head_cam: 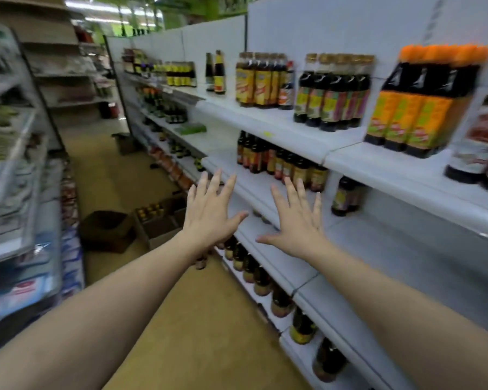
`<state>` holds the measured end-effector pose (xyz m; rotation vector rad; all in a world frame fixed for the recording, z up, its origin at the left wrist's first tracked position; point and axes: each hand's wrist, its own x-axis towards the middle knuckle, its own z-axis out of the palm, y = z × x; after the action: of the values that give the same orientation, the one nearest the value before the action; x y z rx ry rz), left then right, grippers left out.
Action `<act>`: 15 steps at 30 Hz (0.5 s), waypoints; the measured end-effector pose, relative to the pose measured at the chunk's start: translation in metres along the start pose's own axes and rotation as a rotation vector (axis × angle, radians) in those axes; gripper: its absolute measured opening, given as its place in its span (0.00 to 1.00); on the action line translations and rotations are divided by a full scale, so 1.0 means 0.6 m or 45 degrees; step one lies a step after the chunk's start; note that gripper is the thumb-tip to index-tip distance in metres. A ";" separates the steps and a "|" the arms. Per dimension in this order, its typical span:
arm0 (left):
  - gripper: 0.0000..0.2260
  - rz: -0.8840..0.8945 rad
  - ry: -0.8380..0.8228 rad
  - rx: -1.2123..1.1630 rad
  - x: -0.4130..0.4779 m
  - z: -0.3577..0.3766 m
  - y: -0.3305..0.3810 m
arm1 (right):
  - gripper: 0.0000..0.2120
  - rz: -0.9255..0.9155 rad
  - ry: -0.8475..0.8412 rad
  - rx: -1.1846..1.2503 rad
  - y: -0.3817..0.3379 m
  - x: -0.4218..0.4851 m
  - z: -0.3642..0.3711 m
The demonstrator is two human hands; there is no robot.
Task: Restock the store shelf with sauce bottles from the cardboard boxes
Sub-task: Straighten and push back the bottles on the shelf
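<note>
Right now the left hand point(209, 215) and right hand point(297, 223) are hovering side by side before the white shelf point(364, 235), fingers spread, grasping nothing. Dark sauce bottles point(282, 164) are standing on that shelf at twelve o'clock from the hands. An open cardboard box point(158, 223) holding bottles is sitting on the floor point(119, 178) at nine o'clock from them.

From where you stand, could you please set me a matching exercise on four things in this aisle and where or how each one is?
Things:
1. orange-capped bottles
2. cardboard box with bottles
3. left hand
4. flat green pack

Places or states:
A. on the floor
B. spread open, holding nothing
C. on the upper shelf, to the right
D. on the second shelf, farther down the aisle

Pairs: 1-C, 2-A, 3-B, 4-D.
</note>
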<state>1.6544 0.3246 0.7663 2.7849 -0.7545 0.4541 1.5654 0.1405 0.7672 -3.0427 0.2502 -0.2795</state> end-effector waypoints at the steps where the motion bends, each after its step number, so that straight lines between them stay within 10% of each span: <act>1: 0.40 -0.033 -0.010 0.001 0.000 0.009 -0.030 | 0.57 -0.011 -0.029 0.013 -0.020 0.021 0.019; 15: 0.40 -0.635 -0.192 0.033 0.089 0.221 -0.354 | 0.56 -0.346 -0.331 0.161 -0.214 0.376 0.318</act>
<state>1.8400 0.4412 0.6345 2.9099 -0.0606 0.1606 1.8400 0.2401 0.6312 -2.9389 -0.1907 0.0841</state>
